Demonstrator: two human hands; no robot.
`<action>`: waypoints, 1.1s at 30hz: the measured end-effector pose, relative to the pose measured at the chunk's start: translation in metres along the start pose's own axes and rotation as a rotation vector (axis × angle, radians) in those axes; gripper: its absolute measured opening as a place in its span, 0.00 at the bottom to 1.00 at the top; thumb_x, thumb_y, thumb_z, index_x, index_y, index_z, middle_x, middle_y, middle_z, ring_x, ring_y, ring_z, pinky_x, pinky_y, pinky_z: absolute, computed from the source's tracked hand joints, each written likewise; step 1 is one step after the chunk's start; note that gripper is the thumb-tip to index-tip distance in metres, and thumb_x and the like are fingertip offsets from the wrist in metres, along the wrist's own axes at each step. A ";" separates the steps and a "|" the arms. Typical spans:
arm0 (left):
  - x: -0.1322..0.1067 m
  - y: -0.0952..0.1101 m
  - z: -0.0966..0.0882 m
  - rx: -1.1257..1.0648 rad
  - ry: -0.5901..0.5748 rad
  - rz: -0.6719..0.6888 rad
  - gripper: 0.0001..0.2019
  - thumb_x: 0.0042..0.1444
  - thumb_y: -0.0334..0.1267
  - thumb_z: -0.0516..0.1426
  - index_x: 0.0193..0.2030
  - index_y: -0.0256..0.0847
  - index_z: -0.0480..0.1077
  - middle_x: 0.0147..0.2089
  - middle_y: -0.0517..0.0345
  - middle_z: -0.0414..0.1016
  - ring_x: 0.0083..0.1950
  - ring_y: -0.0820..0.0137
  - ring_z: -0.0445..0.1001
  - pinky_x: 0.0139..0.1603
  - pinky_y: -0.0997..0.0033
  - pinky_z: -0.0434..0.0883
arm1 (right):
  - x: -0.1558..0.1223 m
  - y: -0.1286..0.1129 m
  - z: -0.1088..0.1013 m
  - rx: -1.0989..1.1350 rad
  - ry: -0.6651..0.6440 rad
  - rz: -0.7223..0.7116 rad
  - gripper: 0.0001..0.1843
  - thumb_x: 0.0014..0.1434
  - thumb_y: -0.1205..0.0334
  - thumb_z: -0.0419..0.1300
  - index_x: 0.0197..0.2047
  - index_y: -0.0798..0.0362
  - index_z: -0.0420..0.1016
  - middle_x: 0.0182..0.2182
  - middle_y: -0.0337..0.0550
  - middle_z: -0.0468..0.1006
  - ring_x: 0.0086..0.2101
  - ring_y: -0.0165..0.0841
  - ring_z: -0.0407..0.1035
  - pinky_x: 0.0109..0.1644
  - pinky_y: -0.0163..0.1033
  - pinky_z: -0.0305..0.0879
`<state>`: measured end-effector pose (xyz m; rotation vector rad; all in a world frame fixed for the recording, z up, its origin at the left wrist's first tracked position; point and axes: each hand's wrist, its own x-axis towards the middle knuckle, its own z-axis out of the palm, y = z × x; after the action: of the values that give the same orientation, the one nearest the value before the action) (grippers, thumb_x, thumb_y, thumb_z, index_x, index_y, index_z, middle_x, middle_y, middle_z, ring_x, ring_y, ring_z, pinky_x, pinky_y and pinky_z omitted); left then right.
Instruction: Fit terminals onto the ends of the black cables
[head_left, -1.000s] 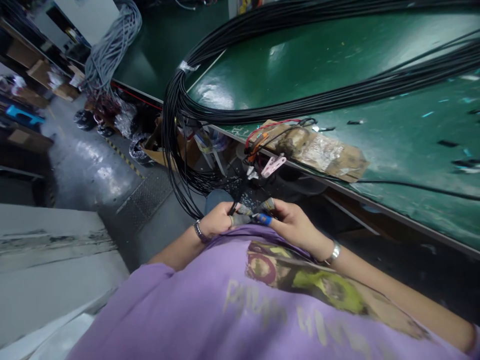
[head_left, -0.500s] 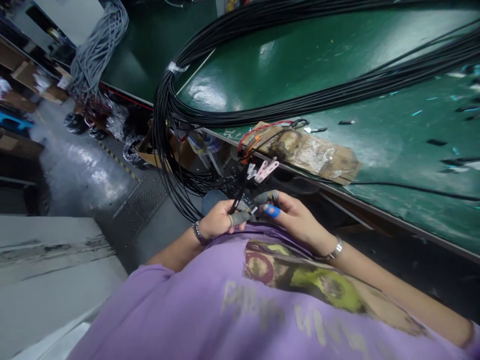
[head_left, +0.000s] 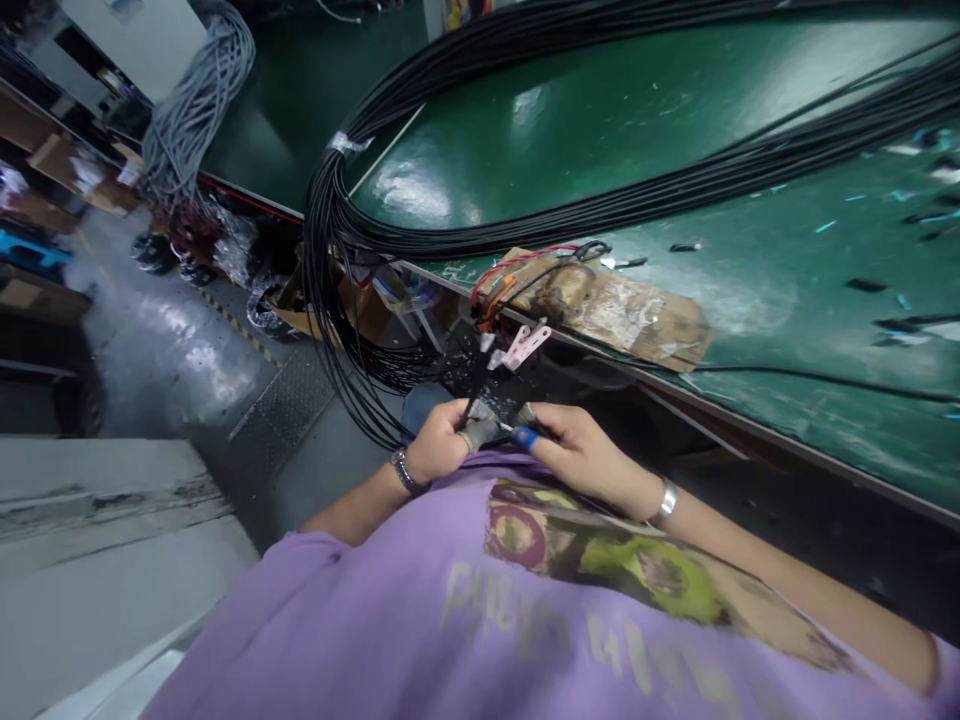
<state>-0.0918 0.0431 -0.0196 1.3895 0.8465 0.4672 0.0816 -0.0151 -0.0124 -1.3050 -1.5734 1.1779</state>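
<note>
My left hand (head_left: 439,448) and my right hand (head_left: 570,450) meet close to my chest, just below the edge of the green workbench (head_left: 675,130). Both wear finger cots, grey on the left, blue and grey on the right. The left fingers are pinched on a thin black cable (head_left: 472,395) that rises toward the bench edge. My right fingertips are pinched on the end of that cable, where a small light tip shows between the two hands. A thick bundle of black cables (head_left: 352,230) loops over the bench and hangs off its corner.
A taped brown pad (head_left: 630,310) with red and black wires and a pink clip (head_left: 525,345) lies on the bench edge. A grey cable bundle (head_left: 195,100) lies at the far left. Boxes and cable coils crowd the floor beyond.
My right fingers opened away from the left hand half a second ago, then closed back onto the cable end. The view shifted slightly left.
</note>
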 end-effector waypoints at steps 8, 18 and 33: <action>0.001 0.003 -0.001 -0.028 -0.061 -0.093 0.21 0.43 0.52 0.63 0.21 0.37 0.62 0.15 0.67 0.60 0.17 0.82 0.55 0.19 0.80 0.55 | 0.002 0.010 0.004 0.078 0.204 0.116 0.14 0.55 0.51 0.57 0.25 0.51 0.66 0.21 0.37 0.70 0.24 0.30 0.62 0.30 0.36 0.63; 0.003 0.005 0.000 -0.161 -0.057 -0.224 0.24 0.40 0.55 0.64 0.19 0.37 0.59 0.12 0.68 0.58 0.11 0.84 0.49 0.11 0.79 0.45 | 0.005 0.012 0.012 0.355 0.254 0.072 0.16 0.49 0.55 0.65 0.39 0.50 0.68 0.31 0.40 0.76 0.31 0.32 0.71 0.38 0.39 0.71; 0.003 0.009 -0.005 -0.027 -0.196 -0.269 0.20 0.41 0.50 0.64 0.22 0.37 0.63 0.15 0.66 0.64 0.13 0.83 0.55 0.14 0.80 0.50 | 0.007 0.019 0.007 0.212 0.277 0.091 0.11 0.56 0.53 0.59 0.36 0.51 0.72 0.32 0.42 0.77 0.32 0.34 0.71 0.39 0.40 0.70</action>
<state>-0.0924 0.0501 -0.0116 1.2507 0.8473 0.1333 0.0790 -0.0087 -0.0325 -1.3445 -1.1701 1.1305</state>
